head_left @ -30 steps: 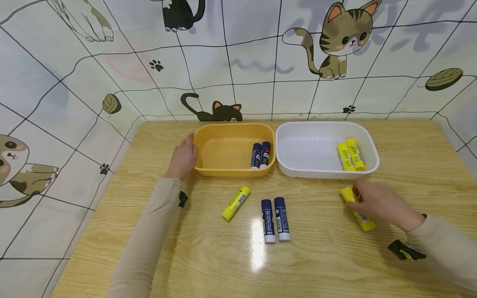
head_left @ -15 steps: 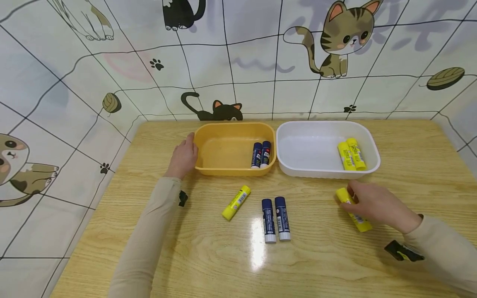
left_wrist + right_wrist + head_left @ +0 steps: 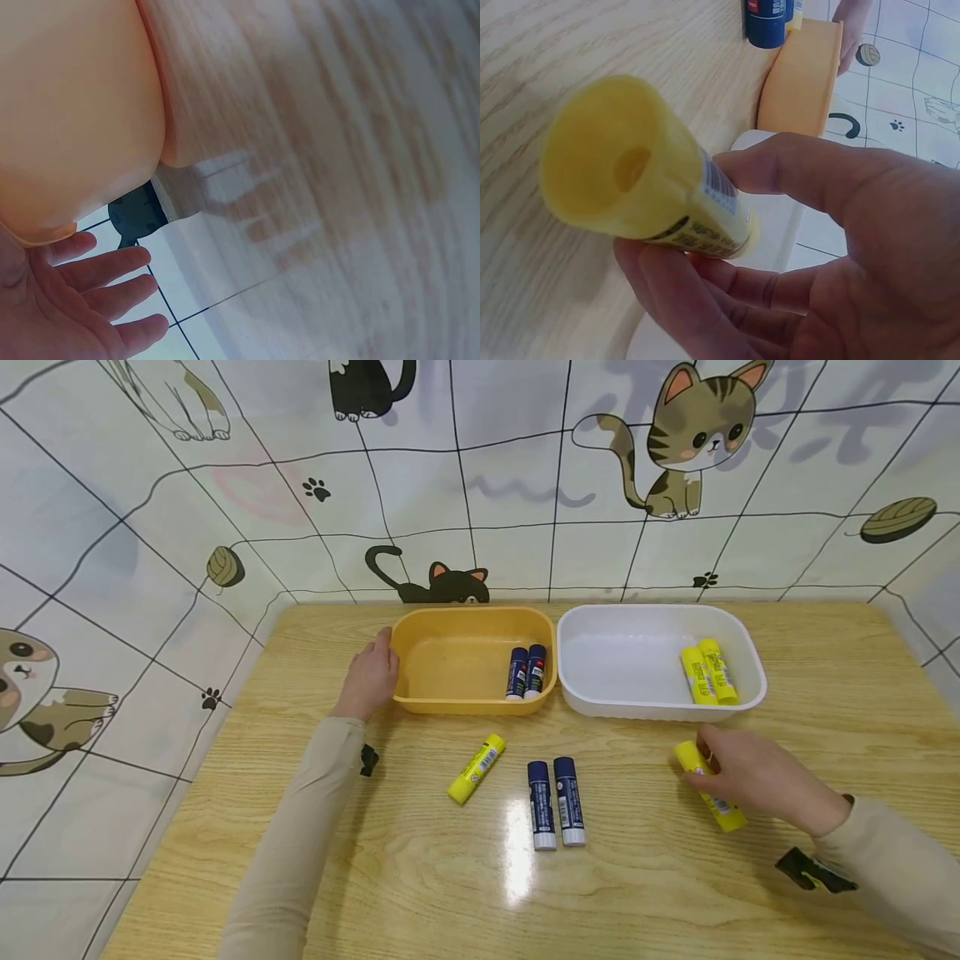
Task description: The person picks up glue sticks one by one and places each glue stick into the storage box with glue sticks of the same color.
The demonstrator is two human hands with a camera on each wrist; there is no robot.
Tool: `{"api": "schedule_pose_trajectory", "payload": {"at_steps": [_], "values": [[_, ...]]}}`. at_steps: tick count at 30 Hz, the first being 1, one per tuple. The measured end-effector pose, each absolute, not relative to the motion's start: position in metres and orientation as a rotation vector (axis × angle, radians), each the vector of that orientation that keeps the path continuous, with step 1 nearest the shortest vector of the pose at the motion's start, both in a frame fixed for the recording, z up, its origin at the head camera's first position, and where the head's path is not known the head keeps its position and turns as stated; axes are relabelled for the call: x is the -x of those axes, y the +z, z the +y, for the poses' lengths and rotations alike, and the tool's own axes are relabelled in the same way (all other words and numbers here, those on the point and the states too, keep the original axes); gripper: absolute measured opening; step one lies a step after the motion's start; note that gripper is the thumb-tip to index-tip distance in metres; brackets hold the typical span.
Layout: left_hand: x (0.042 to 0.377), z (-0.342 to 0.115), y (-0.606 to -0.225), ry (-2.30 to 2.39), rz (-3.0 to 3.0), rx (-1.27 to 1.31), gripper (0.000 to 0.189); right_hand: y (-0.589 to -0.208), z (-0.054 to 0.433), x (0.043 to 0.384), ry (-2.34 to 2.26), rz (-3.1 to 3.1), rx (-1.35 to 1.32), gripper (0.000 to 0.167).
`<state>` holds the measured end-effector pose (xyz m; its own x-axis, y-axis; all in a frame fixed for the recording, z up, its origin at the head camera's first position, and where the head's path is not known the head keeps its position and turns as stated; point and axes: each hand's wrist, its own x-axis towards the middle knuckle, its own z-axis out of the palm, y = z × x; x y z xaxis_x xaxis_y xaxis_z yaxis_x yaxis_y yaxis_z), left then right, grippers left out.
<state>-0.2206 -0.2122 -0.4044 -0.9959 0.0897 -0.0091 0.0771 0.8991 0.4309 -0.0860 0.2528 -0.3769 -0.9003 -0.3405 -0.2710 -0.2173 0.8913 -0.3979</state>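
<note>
My right hand [image 3: 767, 770] pinches a yellow glue stick [image 3: 726, 812] between thumb and fingers, low over the table in front of the white bin [image 3: 618, 656]. In the right wrist view the hollow end of this glue stick [image 3: 607, 154] faces the camera. My left hand [image 3: 367, 677] rests at the left end of the orange bin [image 3: 450, 664]; in the left wrist view its fingers [image 3: 112, 296] are spread and nearly straight beside the bin wall. Another yellow glue stick [image 3: 477, 768] and two blue glue sticks [image 3: 542, 806] lie on the table between the hands.
Two blue glue sticks [image 3: 517, 673] stand leaning in the orange bin's right end. Two yellow glue sticks [image 3: 699, 675] lean at the white bin's right side. Both bins sit side by side at the back of the wooden table [image 3: 420, 877], before a cat-patterned curtain [image 3: 510, 485].
My right hand has shifted slightly left along with the yellow glue stick it pinches. The left hand and the bins have stayed in place.
</note>
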Motion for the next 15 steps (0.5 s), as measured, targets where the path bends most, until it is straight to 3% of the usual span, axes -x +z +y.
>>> {"api": "schedule_pose_trajectory", "payload": {"at_steps": [15], "values": [[0.221, -0.211, -0.404, 0.664, 3.032, -0.126, 0.048, -0.364, 0.251, 0.085, -0.552, 2.717, 0.394, 0.029]]}}
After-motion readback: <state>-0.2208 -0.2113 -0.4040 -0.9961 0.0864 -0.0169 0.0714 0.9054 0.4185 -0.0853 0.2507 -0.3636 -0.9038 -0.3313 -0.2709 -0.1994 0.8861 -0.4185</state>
